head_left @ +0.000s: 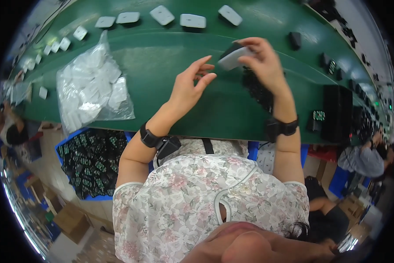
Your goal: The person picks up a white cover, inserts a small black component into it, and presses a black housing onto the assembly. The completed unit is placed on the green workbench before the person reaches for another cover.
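Observation:
My right hand (262, 63) grips a small flat rectangular part (233, 57), white on one face and black on the other, a little above the green belt (170, 57). My left hand (192, 83) hovers just left of it with fingers spread, holding nothing. A heap of small black parts (256, 90) lies on the belt under my right wrist. Both wrists wear black bands.
A clear bag of white parts (92, 92) lies on the belt at left. Several white rectangular pieces (192, 20) ride along the far side, black pieces (294, 40) at right. A blue bin of black-and-green parts (89, 160) sits below left. Other people work at both sides.

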A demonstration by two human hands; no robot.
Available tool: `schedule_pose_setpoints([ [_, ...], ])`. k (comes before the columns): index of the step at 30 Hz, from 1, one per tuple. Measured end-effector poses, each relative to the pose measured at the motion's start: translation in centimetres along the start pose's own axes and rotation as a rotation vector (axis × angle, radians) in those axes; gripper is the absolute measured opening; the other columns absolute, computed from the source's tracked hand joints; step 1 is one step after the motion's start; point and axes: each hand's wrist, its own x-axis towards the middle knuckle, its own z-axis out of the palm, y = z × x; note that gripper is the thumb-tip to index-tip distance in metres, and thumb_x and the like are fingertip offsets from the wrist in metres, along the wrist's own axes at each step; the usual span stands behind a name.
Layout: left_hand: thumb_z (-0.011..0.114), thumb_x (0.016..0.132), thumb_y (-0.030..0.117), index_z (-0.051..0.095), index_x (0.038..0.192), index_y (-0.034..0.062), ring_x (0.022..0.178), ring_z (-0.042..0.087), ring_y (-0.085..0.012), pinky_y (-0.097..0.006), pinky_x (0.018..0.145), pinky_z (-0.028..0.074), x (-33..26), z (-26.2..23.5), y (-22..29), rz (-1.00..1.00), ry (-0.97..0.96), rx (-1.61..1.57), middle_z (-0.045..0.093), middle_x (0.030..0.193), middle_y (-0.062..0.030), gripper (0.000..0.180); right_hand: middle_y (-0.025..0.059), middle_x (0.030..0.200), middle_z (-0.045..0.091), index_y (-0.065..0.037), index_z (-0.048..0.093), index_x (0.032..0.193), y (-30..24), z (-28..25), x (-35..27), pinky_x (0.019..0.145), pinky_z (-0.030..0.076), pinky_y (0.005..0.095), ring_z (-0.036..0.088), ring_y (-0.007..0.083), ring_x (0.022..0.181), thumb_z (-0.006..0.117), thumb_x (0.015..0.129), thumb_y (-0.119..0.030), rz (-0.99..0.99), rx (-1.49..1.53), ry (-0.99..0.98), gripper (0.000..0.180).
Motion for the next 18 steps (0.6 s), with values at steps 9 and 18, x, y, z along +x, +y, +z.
schedule_pose_setpoints([
  [9, 0.061, 0.082, 0.004, 0.061, 0.100, 0.0026, 0.073, 0.058, -0.0214, -0.029, 0.061, 0.046, -5.0, -8.4, -0.4, 0.117, 0.334, 0.541, 0.060, 0.090, -0.0108, 0.018, 0.0018, 0.097, 0.061, -0.004, 0.060, 0.111, 4.8, -12.1, 9.9, 0.084, 0.042, 0.0252, 0.055, 0.0116, 0.091, 0.061, 0.083, -0.009, 0.193, -0.485, -0.170, 0.029],
  [18, 0.057, 0.084, 0.007, 0.060, 0.101, 0.0021, 0.093, 0.053, -0.0329, -0.038, 0.081, 0.043, -7.1, -19.2, -1.9, 0.037, 0.656, 1.171, 0.058, 0.098, -0.0142, 0.018, 0.0009, 0.104, 0.060, -0.006, 0.058, 0.119, 8.6, -15.9, 13.0, 0.082, 0.044, 0.0263, 0.055, 0.0121, 0.092, 0.062, 0.085, -0.015, 0.440, -0.363, -0.289, 0.035],
])
